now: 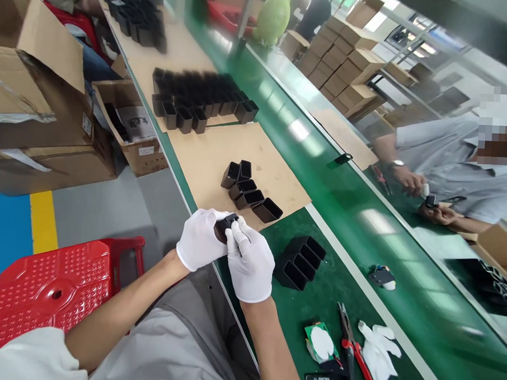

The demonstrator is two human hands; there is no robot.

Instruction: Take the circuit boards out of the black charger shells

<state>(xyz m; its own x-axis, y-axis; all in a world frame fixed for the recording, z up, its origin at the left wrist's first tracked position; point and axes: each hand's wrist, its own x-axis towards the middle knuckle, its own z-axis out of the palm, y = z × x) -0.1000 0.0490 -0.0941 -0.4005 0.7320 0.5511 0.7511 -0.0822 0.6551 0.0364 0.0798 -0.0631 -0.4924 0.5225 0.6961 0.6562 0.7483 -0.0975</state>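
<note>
Both my hands wear white gloves and meet at the near edge of the green bench. My left hand (198,239) wraps round a small black plastic housing (224,225). My right hand (250,260) pinches the same housing from the right, its fingers closed on it. Just beyond, several loose black housings (249,192) lie on a cardboard sheet (215,155). A block of black housings (301,262) rests on the green mat to the right of my right hand.
A large group of black housings (198,98) sits farther up the bench. Red-handled pliers (353,345), a spare white glove (379,344) and a round white sticker pad (322,343) lie near right. A green conveyor (323,137) runs alongside. A red stool (60,288) stands left. A co-worker (456,165) handles a small part opposite.
</note>
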